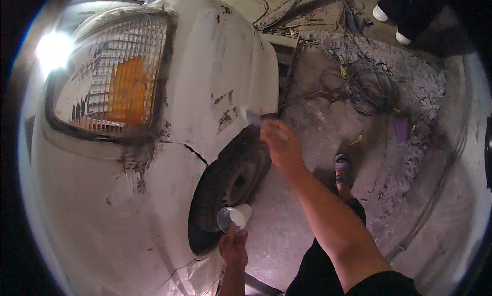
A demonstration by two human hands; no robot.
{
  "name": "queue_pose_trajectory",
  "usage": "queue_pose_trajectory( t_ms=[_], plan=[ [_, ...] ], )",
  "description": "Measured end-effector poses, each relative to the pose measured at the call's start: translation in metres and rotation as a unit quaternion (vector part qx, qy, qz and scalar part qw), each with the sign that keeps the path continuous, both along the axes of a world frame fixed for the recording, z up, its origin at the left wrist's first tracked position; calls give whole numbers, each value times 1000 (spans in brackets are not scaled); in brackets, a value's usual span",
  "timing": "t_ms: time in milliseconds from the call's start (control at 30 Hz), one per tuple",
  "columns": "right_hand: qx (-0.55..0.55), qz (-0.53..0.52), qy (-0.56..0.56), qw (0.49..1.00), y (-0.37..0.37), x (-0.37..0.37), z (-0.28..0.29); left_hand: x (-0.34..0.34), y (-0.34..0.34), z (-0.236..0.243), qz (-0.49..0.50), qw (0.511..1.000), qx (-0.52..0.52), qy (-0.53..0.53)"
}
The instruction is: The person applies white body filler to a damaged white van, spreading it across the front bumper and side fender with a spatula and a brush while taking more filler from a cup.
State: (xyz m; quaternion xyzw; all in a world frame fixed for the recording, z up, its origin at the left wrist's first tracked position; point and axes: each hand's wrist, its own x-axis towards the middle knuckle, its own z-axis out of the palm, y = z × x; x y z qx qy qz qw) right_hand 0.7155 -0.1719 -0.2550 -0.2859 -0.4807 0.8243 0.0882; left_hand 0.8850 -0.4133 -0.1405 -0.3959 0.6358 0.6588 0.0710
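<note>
My left hand is closed around a clear plastic cup with white liquid in it, held tilted in front of the tyre. Reaching farther forward, my right hand grips a small brush. Its blurred tip meets the white fender just above the wheel arch. Dark bare patches and scrapes mark the fender near the brush. A crack runs through the body panel between the headlight and the wheel arch.
A bright lamp shines at the far left. Tangled cables lie on the rough concrete floor to the right, near a purple object. Another person's dark-clothed legs stand at the upper right. My sandalled foot is beside the wheel.
</note>
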Motion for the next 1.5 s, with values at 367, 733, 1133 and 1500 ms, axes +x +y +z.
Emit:
queue_pose_trajectory(
  t_ms=[367,733,1133,1500],
  plan=[
    [203,144,137,959,-4,14,29,-10,17,4,18,1000,4,-16],
    [213,-29,123,969,73,-62,27,-10,17,8,9,999,39,5],
    [325,134,217,911,64,-45,51,-13,20,6,20,999,24,-7],
    [404,56,227,884,27,-33,57,-3,-11,-4,21,999,43,11]
  ],
)
